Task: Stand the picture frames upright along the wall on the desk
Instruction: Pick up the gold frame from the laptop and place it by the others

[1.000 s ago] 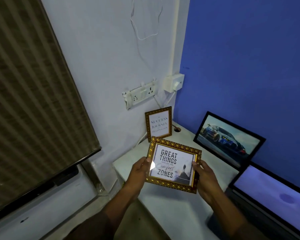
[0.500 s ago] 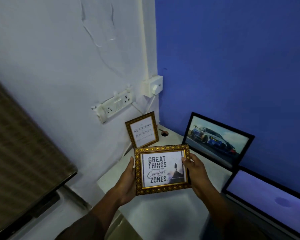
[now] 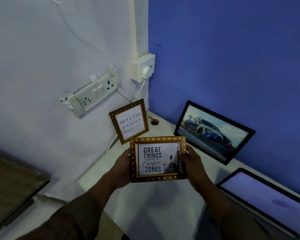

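Note:
I hold a gold ornate frame [image 3: 158,159] reading "Great things never came from comfort zones" above the white desk [image 3: 159,201], its face towards me. My left hand [image 3: 122,166] grips its left edge and my right hand [image 3: 190,161] grips its right edge. Behind it a smaller gold frame [image 3: 129,122] with "Success is a journey" text stands leaning on the white wall near the corner. A black frame with a car picture [image 3: 213,132] leans against the blue wall to the right.
A lit laptop screen [image 3: 267,200] stands at the right on the desk. A socket strip [image 3: 92,94] and a plug box [image 3: 143,67] with cables sit on the white wall. A cable hole [image 3: 154,121] lies in the desk corner. A dark blind [image 3: 10,184] is at the lower left.
The view has swung right and down towards the corner. The held frame has turned from tilted to nearly level and sits closer to the standing small frame.

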### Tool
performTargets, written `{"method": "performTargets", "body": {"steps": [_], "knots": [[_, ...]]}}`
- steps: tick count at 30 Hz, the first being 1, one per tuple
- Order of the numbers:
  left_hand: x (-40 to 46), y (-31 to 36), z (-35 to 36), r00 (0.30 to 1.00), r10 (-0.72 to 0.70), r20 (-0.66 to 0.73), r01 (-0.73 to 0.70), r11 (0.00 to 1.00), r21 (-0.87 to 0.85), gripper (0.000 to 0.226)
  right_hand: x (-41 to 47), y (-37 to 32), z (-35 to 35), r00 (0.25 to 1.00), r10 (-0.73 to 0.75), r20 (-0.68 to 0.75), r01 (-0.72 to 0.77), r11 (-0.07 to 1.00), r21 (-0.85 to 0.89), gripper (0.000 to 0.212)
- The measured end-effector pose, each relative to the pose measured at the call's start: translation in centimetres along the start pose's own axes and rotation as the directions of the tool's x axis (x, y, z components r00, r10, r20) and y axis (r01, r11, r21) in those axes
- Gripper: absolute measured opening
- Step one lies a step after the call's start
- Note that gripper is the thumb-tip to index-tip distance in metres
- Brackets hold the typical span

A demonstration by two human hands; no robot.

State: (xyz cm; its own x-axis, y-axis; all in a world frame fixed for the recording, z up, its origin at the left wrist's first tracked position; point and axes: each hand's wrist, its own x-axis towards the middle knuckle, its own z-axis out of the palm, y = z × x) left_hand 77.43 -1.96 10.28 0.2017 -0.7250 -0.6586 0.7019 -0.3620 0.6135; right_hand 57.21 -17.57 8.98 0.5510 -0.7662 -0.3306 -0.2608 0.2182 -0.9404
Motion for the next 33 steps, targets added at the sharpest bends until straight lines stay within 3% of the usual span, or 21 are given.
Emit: {"method": "performTargets", "body": {"steps": [12, 18, 24, 33], "knots": [[10.6, 4.5, -5.9, 0.997, 0.057, -0.046, -0.056, 0.998, 0.027, 0.049, 8.0, -0.3, 4.1, 0.988, 0.126, -0.087, -0.147, 0.942, -0.301, 0.029], [13.5, 1.9, -6.8, 0.995, -0.058, -0.085, 0.061, 0.998, 0.033, 0.053, 8.5, 1.7, 3.8, 0.971, 0.187, -0.151, -0.231, 0.901, -0.369, 0.027], [13.4, -0.9, -6.0, 0.992, -0.081, -0.093, 0.081, 0.997, -0.001, 0.046, 7.4, 3.7, 2.4, 0.953, 0.261, -0.153, -0.302, 0.849, -0.434, 0.033], [13.4, -3.9, -5.1, 0.971, -0.192, -0.139, 0.192, 0.981, -0.017, 0.059, 6.2, 4.6, 0.9, 0.930, 0.340, -0.144, -0.366, 0.810, -0.459, 0.045]]}}
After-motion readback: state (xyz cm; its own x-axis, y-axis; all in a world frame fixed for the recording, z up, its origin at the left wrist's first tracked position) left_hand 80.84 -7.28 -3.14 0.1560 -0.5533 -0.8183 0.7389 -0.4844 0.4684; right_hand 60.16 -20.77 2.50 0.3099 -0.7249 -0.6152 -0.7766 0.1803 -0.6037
